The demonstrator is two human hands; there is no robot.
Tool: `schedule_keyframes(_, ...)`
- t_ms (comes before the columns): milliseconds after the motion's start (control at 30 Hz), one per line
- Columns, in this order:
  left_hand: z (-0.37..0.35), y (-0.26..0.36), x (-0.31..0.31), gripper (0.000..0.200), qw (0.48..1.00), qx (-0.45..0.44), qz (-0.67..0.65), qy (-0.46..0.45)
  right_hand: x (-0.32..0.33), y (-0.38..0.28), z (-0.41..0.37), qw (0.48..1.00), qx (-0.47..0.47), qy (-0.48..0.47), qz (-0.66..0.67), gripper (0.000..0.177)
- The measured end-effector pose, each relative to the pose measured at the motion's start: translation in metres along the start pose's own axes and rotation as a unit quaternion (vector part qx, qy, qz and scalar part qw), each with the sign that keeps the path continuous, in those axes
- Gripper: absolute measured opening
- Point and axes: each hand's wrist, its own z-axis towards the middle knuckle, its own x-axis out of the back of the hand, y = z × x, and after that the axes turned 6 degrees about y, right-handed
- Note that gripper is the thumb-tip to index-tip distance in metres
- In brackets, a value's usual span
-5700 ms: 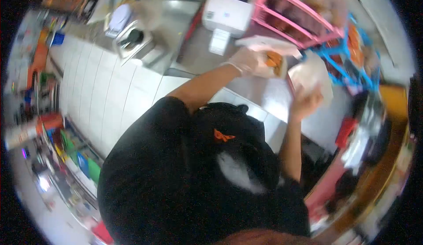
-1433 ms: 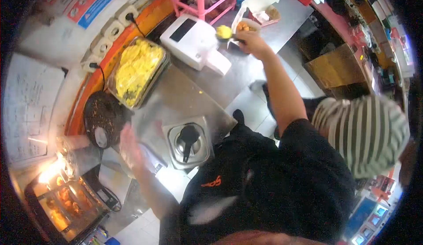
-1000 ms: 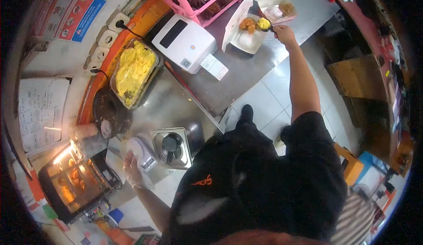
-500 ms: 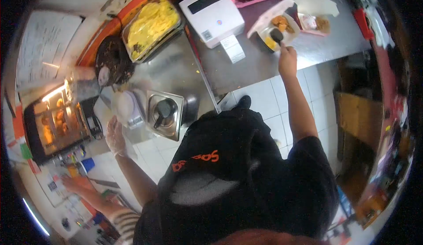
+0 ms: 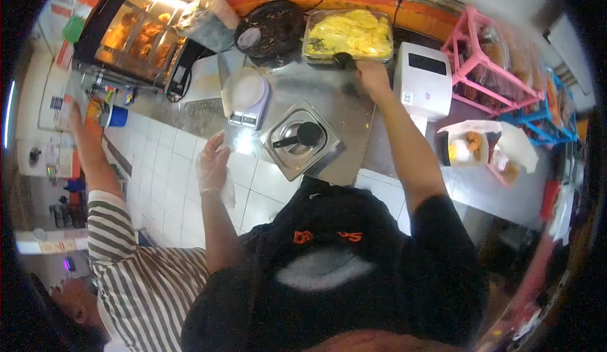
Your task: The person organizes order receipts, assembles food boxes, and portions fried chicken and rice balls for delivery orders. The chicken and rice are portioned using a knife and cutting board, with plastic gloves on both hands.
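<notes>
A black scoop (image 5: pixel 343 61) is in my right hand (image 5: pixel 374 79), its round head right at the front edge of a clear tray (image 5: pixel 321 59) heaped with yellow food (image 5: pixel 354 30). My left hand (image 5: pixel 215 157), in a clear plastic glove, hovers over the floor with loosely curled fingers and nothing in them. Close to it stands a white kitchen scale (image 5: pixel 248 102) at the counter's edge. Between my hands sits a square steel pan (image 5: pixel 286 162) with a second black scoop (image 5: pixel 308 134) inside.
On the right counter are a white receipt printer (image 5: pixel 423 89), an open paper box (image 5: pixel 460 156) with browned food, and pink (image 5: pixel 471 55) and blue racks (image 5: pixel 556 115). A round dark board (image 5: pixel 270 32) and a lit food warmer (image 5: pixel 136 39) stand left. Beside me, a person in striped sleeves (image 5: pixel 112 222) reaches forward.
My right hand has carried the scoop from the open paper box to the yellow food's tray. The view has turned toward the left counter, showing more of the other person.
</notes>
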Motion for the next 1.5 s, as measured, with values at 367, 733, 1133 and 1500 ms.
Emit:
schedule_keyframes(367, -0.041, 0.009, 0.011, 0.039, 1.000, 0.011, 0.019, 0.007, 0.004, -0.033, -0.043, 0.974, 0.032, 0.055, 0.217, 0.030)
schedule_keyframes(733, 0.151, -0.005, -0.140, 0.058, 0.907, -0.146, 0.391, -0.063, 0.066, 0.095, -0.202, 0.957, -0.041, 0.192, 0.212, 0.014)
schedule_keyframes(1133, 0.184, -0.040, -0.207, 0.067, 0.873, -0.162, 0.445, -0.113, 0.057, 0.084, -0.371, 0.836, -0.323, 0.406, 0.180, 0.017)
schedule_keyframes(1500, 0.226, 0.107, -0.220, 0.067, 0.766, -0.523, 0.340, -0.153, -0.041, -0.008, -0.439, 0.776, -0.366, 0.490, 0.153, 0.019)
